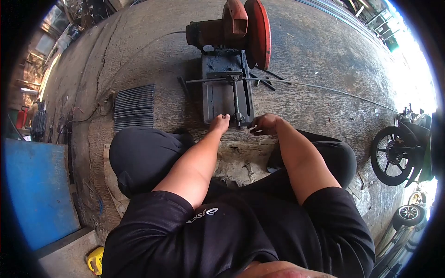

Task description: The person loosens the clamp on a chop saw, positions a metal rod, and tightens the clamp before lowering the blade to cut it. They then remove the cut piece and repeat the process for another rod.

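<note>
In front of me on the floor stands a red cut-off saw (pixel 234 28) with a dark metal base (pixel 214 99). A long thin rod (pixel 320 87) lies across the base in its clamp (pixel 235 88) and runs far out to the right. My left hand (pixel 220 123) is at the base's near edge, left of the clamp screw's end, its fingers curled; what they hold, if anything, is too small to tell. My right hand (pixel 264 124) is just right of the screw's end, with its fingers bent and partly apart, nothing visible in them.
A row of cut dark rods (pixel 134 107) lies left of the saw. Short dark pieces (pixel 264 82) lie at its right. A blue panel (pixel 39 190) and a yellow object (pixel 95 260) are at the left; a motorcycle (pixel 403 150) stands at the right.
</note>
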Motion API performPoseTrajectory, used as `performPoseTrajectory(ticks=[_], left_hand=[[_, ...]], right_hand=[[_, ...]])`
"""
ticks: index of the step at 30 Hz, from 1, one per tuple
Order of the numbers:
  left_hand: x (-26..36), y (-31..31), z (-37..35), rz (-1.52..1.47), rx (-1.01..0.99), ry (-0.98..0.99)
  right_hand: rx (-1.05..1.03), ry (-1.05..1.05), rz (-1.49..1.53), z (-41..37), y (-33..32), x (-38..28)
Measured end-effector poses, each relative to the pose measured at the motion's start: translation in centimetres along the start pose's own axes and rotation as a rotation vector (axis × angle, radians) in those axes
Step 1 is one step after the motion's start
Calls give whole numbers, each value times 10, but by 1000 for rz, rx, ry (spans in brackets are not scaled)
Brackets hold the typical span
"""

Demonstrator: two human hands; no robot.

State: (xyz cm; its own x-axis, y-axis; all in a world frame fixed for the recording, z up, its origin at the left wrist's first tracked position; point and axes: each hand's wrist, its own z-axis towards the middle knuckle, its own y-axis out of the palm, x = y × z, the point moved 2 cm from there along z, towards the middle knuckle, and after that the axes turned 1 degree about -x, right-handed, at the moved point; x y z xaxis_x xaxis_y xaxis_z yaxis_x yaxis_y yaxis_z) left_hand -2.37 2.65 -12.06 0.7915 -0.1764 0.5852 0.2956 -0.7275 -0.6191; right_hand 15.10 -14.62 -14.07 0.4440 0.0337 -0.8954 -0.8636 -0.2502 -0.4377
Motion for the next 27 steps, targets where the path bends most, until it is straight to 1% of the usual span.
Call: performPoseTrajectory(ticks=[1,2,3,4,6,8,9,10,12,13,14,16,17,19,20,22,23,24,26,27], left_hand=[[7,-3,-7,-57,-63,22],[7,0,-7,-60,-61,23],[7,6,-6,-30,-126,87],[6,10,-7,1,-192,149],[10,4,-17,28,-191,160],[14,2,-23,245,-327,168],[5,8,-15,292,-344,168],[-4,14,-8,292,-347,173],[-10,14,-8,317,-298,109],[-11,15,-7,383,-222,137],[-14,19,-2,384,-223,135],[-20,19,12,212,-93,-56],[-22,19,17,214,-94,-58],[-26,14,24,-4,-8,-95],[-25,13,18,-2,-11,-101],[-15,9,12,-57,-55,-45],[-7,6,2,-81,-109,-5],[-5,9,-2,-81,-109,-3],[3,11,-12,63,-144,96],[12,4,-19,60,-311,92]], right_hand=[[-3,447,189,-3,6,16],[-10,893,379,-10,11,25],[88,1200,424,-3,5,-14],[83,1198,422,-2,6,-15],[96,1152,383,-1,8,-15],[121,1151,393,0,6,-13],[150,1150,402,0,4,-15],[155,1153,401,1,4,-16],[219,1187,417,6,4,-22],[173,1157,394,6,5,-25],[171,1157,395,6,4,-29],[80,906,828,8,-1,-52],[34,766,1035,9,-6,-69],[-64,456,1427,13,-12,-89],[-66,458,1432,11,-11,-85],[65,466,755,6,-19,-70],[302,1095,1092,10,-12,-59],[304,1094,1091,9,-8,-47],[273,1190,521,3,-4,-32],[202,1175,478,3,-3,-29]])
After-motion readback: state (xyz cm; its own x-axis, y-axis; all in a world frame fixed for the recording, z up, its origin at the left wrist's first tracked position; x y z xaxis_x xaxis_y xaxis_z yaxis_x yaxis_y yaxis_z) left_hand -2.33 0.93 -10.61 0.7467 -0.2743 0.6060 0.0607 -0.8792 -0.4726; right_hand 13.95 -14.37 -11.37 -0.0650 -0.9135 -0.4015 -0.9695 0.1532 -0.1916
